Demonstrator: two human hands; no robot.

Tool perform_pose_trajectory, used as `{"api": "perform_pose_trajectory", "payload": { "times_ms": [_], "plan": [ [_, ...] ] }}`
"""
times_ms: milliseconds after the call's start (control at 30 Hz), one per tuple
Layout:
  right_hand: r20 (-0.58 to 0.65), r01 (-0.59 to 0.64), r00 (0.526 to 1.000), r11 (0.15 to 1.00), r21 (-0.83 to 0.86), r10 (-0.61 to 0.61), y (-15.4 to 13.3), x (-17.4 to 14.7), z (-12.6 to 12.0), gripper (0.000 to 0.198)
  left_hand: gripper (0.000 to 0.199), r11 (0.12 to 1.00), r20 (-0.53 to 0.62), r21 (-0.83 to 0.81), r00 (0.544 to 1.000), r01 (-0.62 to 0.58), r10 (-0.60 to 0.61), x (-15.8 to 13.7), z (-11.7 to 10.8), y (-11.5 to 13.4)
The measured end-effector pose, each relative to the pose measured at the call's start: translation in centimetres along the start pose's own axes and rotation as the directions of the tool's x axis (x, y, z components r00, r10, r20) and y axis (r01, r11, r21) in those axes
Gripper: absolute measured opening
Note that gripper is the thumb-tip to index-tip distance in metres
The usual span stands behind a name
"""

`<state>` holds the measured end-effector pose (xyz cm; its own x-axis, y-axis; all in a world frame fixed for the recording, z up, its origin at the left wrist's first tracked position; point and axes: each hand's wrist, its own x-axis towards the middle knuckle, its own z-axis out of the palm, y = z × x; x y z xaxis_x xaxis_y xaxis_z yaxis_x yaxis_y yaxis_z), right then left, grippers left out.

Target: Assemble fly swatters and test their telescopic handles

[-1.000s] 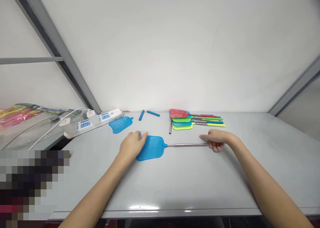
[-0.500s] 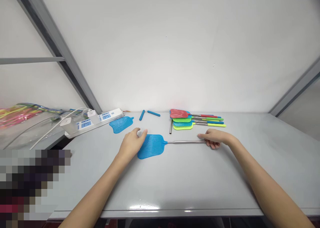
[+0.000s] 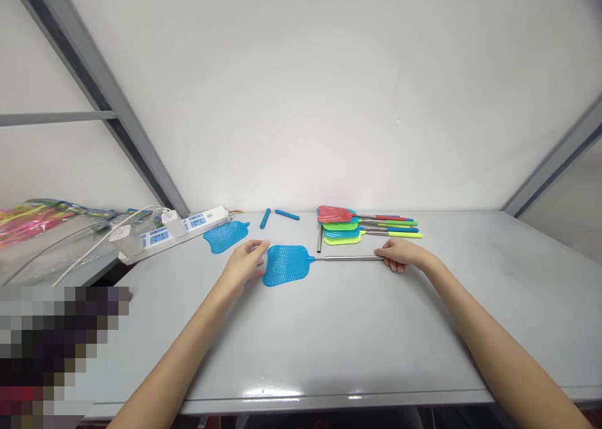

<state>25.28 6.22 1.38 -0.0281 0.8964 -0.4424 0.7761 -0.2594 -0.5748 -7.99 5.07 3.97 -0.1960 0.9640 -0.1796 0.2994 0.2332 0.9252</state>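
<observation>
A blue fly swatter with a perforated head and a slim metal rod lies crosswise before me. My right hand pinches the rod's right end between thumb and fingers; that end is hidden in the hand. My left hand is at the left edge of the swatter head, fingers loosely bent and apart. Whether its fingertips touch the edge is hard to see. Behind it lies a loose blue swatter head. Two blue handle sleeves rest near the wall, and a short metal tube lies beside the stacked swatters.
Several red, green, blue and yellow fly swatters are stacked at the back, handles pointing right. A white power strip with chargers and cables is on the left. Plastic-wrapped colourful items lie beyond it. A white wall closes the table's back.
The swatter has shifted slightly away from me and to the right. My left hand has slid off its head to the left edge. My right thumb and fingers have closed on the rod end.
</observation>
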Motion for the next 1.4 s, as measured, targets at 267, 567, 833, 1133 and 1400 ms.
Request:
{"api": "perform_pose_trajectory", "payload": {
  "times_ms": [267,567,833,1133,1400],
  "plan": [
    [-0.045,-0.005,0.999,0.999,0.033,0.006,-0.1,0.0,0.1,0.030,0.042,0.988,0.013,-0.145,0.999,0.052,-0.051,0.1,-0.4,0.2],
    [-0.068,-0.018,0.997,0.999,0.035,0.020,-0.2,0.1,0.2,0.027,0.038,0.961,0.059,-0.272,0.998,0.049,-0.034,0.8,-0.7,-0.1],
    [-0.076,-0.018,0.997,0.998,0.054,0.022,-0.3,0.1,0.3,0.027,0.025,0.895,0.084,-0.442,0.996,0.054,-0.019,1.4,-0.5,-0.7],
    [-0.038,-0.023,0.999,0.995,0.096,0.027,-0.5,-0.2,0.1,0.027,0.034,0.841,0.084,-0.536,0.988,-0.068,0.133,1.2,0.3,-0.8],
    [-0.077,-0.026,0.997,1.000,0.012,0.027,-0.4,0.1,0.3,0.028,0.032,0.786,0.119,-0.614,0.975,-0.077,0.188,0.9,0.6,-0.7]
  ]
}}
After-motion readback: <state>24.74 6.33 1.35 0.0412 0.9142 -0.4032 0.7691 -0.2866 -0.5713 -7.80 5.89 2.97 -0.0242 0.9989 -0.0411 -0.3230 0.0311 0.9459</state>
